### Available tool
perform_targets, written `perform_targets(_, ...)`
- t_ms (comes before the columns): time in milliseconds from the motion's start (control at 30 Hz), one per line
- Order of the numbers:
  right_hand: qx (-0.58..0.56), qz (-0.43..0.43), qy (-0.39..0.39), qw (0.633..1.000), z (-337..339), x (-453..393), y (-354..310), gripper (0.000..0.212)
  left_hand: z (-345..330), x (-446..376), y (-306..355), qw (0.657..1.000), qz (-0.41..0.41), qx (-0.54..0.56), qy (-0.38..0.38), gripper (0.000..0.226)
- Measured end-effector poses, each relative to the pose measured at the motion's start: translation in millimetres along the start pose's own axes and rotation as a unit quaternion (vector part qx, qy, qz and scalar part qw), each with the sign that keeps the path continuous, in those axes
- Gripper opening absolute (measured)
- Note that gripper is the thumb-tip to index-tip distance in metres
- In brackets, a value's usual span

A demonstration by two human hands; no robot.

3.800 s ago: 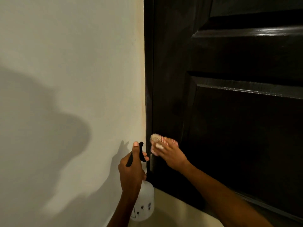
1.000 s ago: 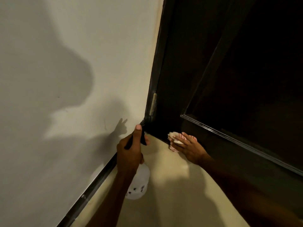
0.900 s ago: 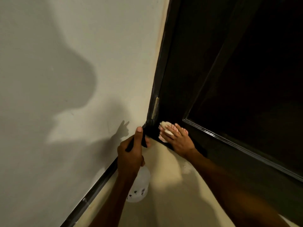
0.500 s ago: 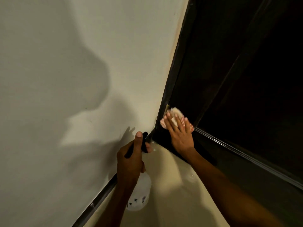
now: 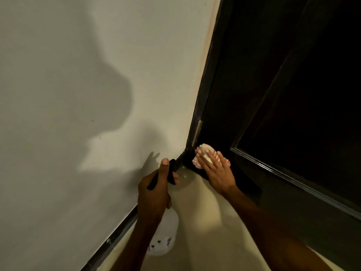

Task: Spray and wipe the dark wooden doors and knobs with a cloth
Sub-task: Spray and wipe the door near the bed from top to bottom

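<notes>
A pale beige floor point(image 5: 205, 222) meets a dark baseboard strip point(image 5: 117, 229) below the wall.

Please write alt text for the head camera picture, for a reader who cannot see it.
A person's right hand presses a pink and cream folded cloth against the bottom hinge-side corner of a dark wooden door. The left hand grips a white plastic spray bottle with a black trigger above the beige floor, beside a pale wall.

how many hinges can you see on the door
1: a pale hinge at the door's left edge, just above the cloth near the floor. Others may lie higher, out of view.
</notes>
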State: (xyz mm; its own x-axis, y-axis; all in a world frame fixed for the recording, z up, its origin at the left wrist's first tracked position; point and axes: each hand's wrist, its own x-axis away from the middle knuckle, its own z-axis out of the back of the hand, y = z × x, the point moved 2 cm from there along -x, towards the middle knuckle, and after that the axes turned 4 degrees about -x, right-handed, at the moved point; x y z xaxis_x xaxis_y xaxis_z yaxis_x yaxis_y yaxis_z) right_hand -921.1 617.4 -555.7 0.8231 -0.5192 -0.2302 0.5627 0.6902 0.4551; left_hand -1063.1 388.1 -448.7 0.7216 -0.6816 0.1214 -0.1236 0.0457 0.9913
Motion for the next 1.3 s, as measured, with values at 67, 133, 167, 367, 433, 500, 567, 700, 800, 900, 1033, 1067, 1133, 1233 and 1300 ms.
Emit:
perform_targets(67,-0.020,-0.026,0.052,0.998,10,0,10,0.084,-7,-1,-3,1.000,-0.005,-0.007,-0.006,0.065)
perform_targets(133,-0.041,-0.070,0.099,0.992,25,-16,13,0.087,-15,-2,-5,1.000,-0.005,-0.008,-0.011,0.065)
perform_targets(167,-0.048,-0.090,0.110,0.989,30,-25,11,0.090,-19,-1,-5,1.000,-0.004,-0.010,-0.013,0.064)
perform_targets(367,-0.027,-0.068,-0.023,0.997,-16,-17,-25,0.081,-29,1,-8,0.999,0.007,-0.027,-0.027,0.066)
perform_targets(433,-0.010,-0.001,-0.133,0.991,-38,-9,-44,0.071,-25,-1,-9,0.999,0.005,-0.031,-0.028,0.067)
perform_targets(500,0.006,0.030,-0.198,0.980,-48,-6,-53,0.069,-20,-3,-12,0.999,0.007,-0.024,-0.028,0.066)
perform_targets(567,0.023,0.040,-0.193,0.980,-50,-9,-54,0.070,-15,-7,-17,0.999,0.008,-0.025,-0.024,0.066)
perform_targets(700,0.020,0.072,-0.179,0.981,-45,-10,-45,0.070,-20,-13,-22,0.999,0.006,-0.037,-0.020,0.066)
perform_targets(800,0.009,0.092,-0.160,0.983,-40,-6,-30,0.070,-35,-9,-25,0.999,0.008,-0.033,-0.022,0.068)
perform_targets(900,0.026,0.107,-0.136,0.985,-38,9,-8,0.073,-49,-6,-35,0.999,0.016,-0.035,-0.011,0.067)
perform_targets(1033,0.072,0.102,-0.094,0.988,-28,39,19,0.077,-70,-1,-51,1.000,0.008,-0.029,0.004,0.061)
perform_targets(1067,0.071,0.090,-0.083,0.990,-24,48,30,0.080,-78,1,-53,0.999,0.006,-0.033,0.000,0.061)
perform_targets(1133,0.058,0.073,-0.049,0.994,-10,60,51,0.084,-91,4,-58,0.999,0.008,-0.032,-0.001,0.058)
perform_targets(1233,0.049,0.039,-0.001,0.998,7,95,82,0.084,-106,7,-68,0.999,0.010,-0.034,-0.011,0.054)
perform_targets(1300,0.050,0.023,0.020,0.998,12,127,99,0.083,-113,8,-73,0.999,0.011,-0.036,-0.025,0.057)
